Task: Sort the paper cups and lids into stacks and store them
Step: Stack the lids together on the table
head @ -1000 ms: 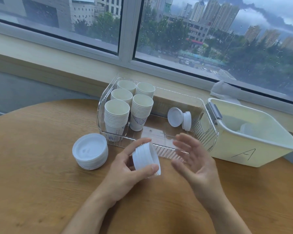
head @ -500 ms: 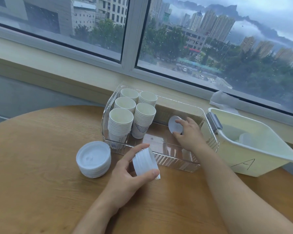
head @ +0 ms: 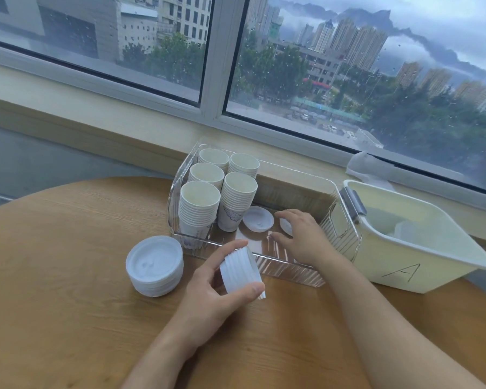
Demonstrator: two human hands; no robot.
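Since a moment ago, one lid [head: 258,222] lies flat in clear bin [head: 292,272]. Right hand [head: 303,237] fingers spread over another lid [head: 285,227]; grip unclear. Left hand [head: 222,287] grips lid stack [head: 240,272] above counter [head: 68,318].

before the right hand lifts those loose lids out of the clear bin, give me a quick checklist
1. Left hand holds its lid stack firmly: ok.
2. Right hand is inside the clear bin: ok.
3. Right hand has a lid gripped: cannot tell, fingers cover it.
4. Flat lid beside the cups is unobstructed: ok.
5. Cup stacks stand upright, apart from the right hand: ok.
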